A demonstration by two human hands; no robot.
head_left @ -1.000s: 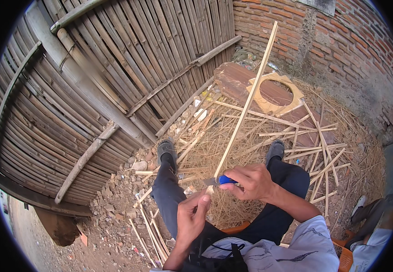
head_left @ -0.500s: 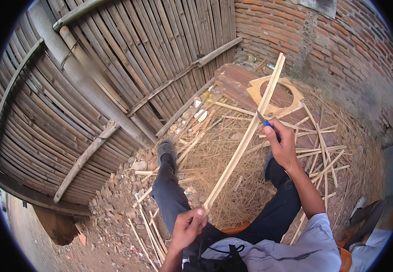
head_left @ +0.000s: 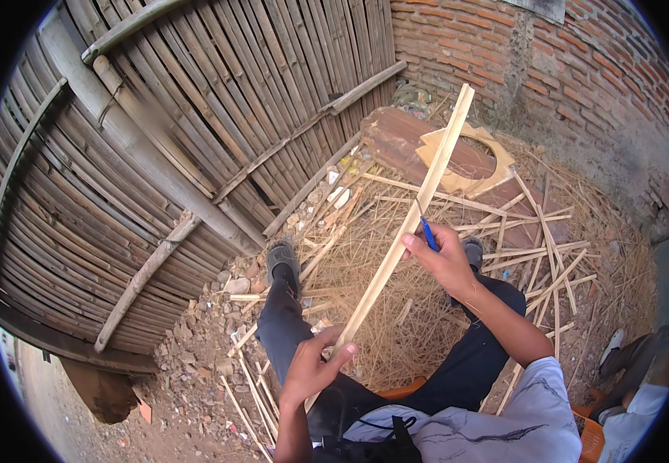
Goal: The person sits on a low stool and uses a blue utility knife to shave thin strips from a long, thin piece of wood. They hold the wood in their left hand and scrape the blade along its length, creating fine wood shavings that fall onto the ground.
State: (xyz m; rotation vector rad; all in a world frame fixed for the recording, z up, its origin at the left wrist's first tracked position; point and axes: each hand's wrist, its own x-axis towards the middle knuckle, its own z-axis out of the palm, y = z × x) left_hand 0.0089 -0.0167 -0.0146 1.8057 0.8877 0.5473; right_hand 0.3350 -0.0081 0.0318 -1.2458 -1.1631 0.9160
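Note:
A long pale bamboo strip (head_left: 387,272) slants up and away from my lap. My left hand (head_left: 315,366) is around its lower part, thumb lifted to one side, and a short end of the strip shows below that hand. Farther up, my right hand (head_left: 444,258) grips a blue-handled craft knife (head_left: 429,233), its thumb against the strip. The knife's thin blade lies close along the strip's edge; whether it touches is too small to tell.
Bamboo shavings (head_left: 404,324) cover the ground between my legs. Cut strips (head_left: 554,266) lie at right, more by my left leg. Beyond are a brown board (head_left: 396,147) and a yellowish frame with a round hole (head_left: 496,174). A bamboo fence (head_left: 273,92) and brick wall (head_left: 581,92) enclose the spot.
The strip has slid down toward me through my left hand, whose thumb has loosened. My right hand with the knife has moved nearer and left, and the knife now points more upright.

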